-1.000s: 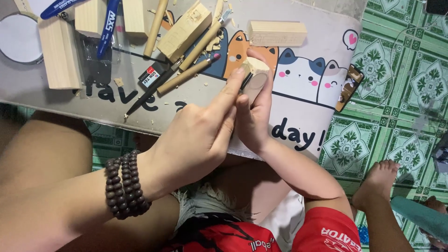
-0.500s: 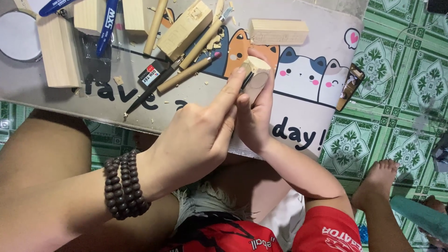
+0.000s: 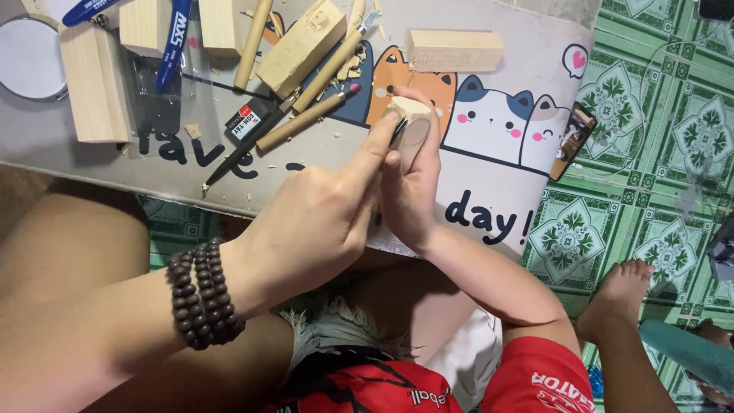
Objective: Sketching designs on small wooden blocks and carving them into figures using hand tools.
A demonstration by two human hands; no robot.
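My right hand [image 3: 409, 191] grips a small pale wooden block [image 3: 410, 113] over a cat-print mat [image 3: 497, 176]. My left hand [image 3: 321, 222], with a dark bead bracelet [image 3: 202, 294] on its wrist, is closed next to it, its forefinger stretched up against the block. A thin dark blade tip [image 3: 399, 131] shows between that finger and the block; the tool's handle is hidden inside my left hand. Both hands touch each other above my lap.
Several wooden blocks [image 3: 455, 50], wood-handled carving tools [image 3: 306, 121], blue markers [image 3: 174, 42], a small eraser [image 3: 246, 121] and wood chips lie on the mat's far part. A round white disc [image 3: 30, 57] sits far left, a phone [image 3: 572, 141] at the mat's right edge. My bare foot [image 3: 619, 294] rests on green patterned tiles.
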